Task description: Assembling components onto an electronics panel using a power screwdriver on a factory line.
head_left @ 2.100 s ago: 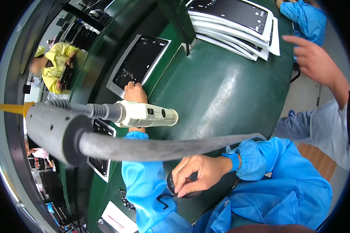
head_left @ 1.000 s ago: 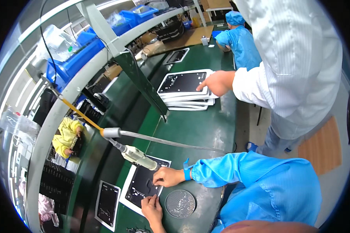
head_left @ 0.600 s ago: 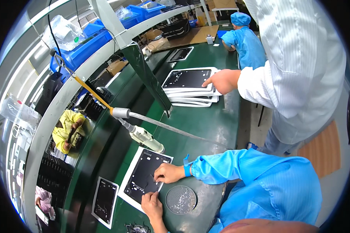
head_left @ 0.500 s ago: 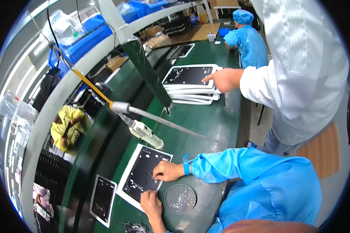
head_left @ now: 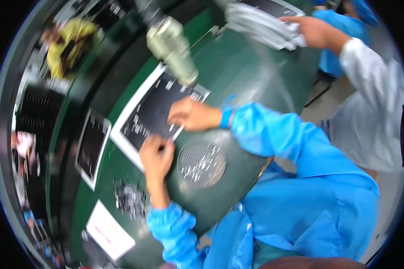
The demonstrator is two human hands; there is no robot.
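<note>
A black panel with a white border (head_left: 122,126) lies aslant on the green table, small white pieces scattered over its face. My right hand (head_left: 192,114), a blue band at its wrist, is over the panel's near side with fingers bent down and bunched. What those fingertips hold, if anything, is hidden. At the panel's lower corner is my left hand (head_left: 155,159), its fingers curled toward the thumb; blur hides anything between them. Close beside both hands sits a round ridged dish (head_left: 201,165) with small shiny bits in it.
Over the panel's far end hangs a pale tapered tool (head_left: 173,49). A second white-bordered black panel (head_left: 93,148) lies left, near a heap of dark scraps (head_left: 130,201) and a white sheet (head_left: 108,233). Beyond, a white-sleeved person's hand (head_left: 316,32) touches stacked panels (head_left: 265,27).
The view has swung downward, so everything stands higher in the picture and the white sheet shows. Both hands remain at the panel; the left fingers look more curled than before.
</note>
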